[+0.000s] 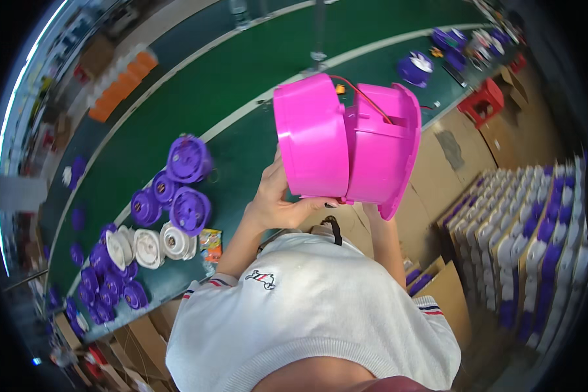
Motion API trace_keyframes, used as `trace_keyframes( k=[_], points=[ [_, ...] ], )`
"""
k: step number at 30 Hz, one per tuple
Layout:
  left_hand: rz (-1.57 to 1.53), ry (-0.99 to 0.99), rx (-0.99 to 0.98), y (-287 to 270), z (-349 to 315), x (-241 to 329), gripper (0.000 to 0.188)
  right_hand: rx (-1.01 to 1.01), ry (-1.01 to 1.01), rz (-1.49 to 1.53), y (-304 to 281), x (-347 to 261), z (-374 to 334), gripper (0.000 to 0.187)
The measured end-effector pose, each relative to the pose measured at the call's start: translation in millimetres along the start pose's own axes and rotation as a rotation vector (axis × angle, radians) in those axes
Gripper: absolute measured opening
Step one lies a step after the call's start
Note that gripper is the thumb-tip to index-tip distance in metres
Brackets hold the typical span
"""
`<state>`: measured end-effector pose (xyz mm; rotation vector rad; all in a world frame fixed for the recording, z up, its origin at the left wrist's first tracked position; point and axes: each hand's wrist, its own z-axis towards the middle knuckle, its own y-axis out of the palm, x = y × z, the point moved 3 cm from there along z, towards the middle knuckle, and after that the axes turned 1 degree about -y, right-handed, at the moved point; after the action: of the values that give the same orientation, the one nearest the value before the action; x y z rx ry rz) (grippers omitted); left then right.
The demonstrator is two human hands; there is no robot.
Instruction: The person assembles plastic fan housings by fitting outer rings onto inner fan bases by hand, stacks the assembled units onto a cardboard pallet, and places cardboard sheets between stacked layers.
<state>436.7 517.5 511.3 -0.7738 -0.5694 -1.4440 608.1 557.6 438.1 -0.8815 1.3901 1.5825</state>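
Two joined bright pink plastic housing halves are held up close in front of me, tilted, with a gap between them. My left hand (276,197) grips the rounded left half (312,140) from its left side and underneath, thumb along the lower edge. The flanged right half (384,144) is borne from behind and below by my right hand (374,210), most of which it hides, fingers included. A thin red wire (362,97) runs across the top from one half to the other.
A green-topped bench (242,150) curves in front of me. On its left are purple round housings (189,160) and white ones (149,248), with a small orange packet (210,245). A red stool (482,103) stands at the far right, tall stacks of white and purple parts (516,242) nearer.
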Motion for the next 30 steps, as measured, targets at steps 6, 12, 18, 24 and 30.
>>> trace_keyframes(
  k=[6, 12, 18, 24, 30],
  points=[
    [0.008, 0.193, -0.336, 79.0, 23.1, -14.6, 0.025, 0.049, -0.059, 0.107, -104.1, -3.7, -38.2, 0.036],
    [-0.131, 0.187, -0.528, 154.5, 33.1, -9.1, 0.026, 0.222, -0.106, 0.062, -147.7, -60.5, -71.3, 0.035],
    [-0.416, 0.266, -0.336, 225.7, 16.9, -35.7, 0.035, 0.419, -0.206, 0.039, -185.1, -61.9, -95.4, 0.036],
    [-0.6, 0.227, -0.456, 250.8, 27.1, -46.0, 0.02, 0.626, -0.34, -0.134, -183.7, -87.4, -99.7, 0.036],
    [-0.49, 0.228, -0.539, 267.2, 56.2, -42.3, 0.018, 0.739, -0.438, -0.583, -176.5, -112.2, -93.5, 0.035]
  ],
)
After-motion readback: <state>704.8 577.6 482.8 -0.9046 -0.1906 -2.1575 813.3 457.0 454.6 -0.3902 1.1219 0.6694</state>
